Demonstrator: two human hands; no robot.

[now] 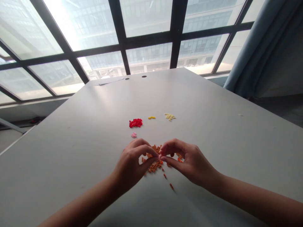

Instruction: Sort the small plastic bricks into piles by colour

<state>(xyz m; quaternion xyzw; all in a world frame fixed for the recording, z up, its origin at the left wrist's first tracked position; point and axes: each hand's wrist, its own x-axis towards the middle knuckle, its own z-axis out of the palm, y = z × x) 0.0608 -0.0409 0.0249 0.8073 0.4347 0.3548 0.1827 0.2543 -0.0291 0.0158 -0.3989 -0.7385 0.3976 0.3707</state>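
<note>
My left hand point(136, 154) and my right hand point(188, 159) meet fingertip to fingertip above a spread of small orange-brown toy bricks point(153, 167). Thumb and fingers are pinched together on both hands. Something tiny and pinkish seems to sit where the tips touch, too small to make out. Brighter orange pieces point(180, 160) lie by the right fingers. From the spread, a few loose brown pieces point(171, 186) trail toward me. My fingers hide part of the spread.
Beyond my hands on the white table point(99, 132) lie a red pile point(135, 123), a small pink pile point(133, 135), a few yellow pieces point(151, 117) and a pale yellow pile point(169, 117). Windows line the far side; a blue curtain point(258, 47) hangs at right.
</note>
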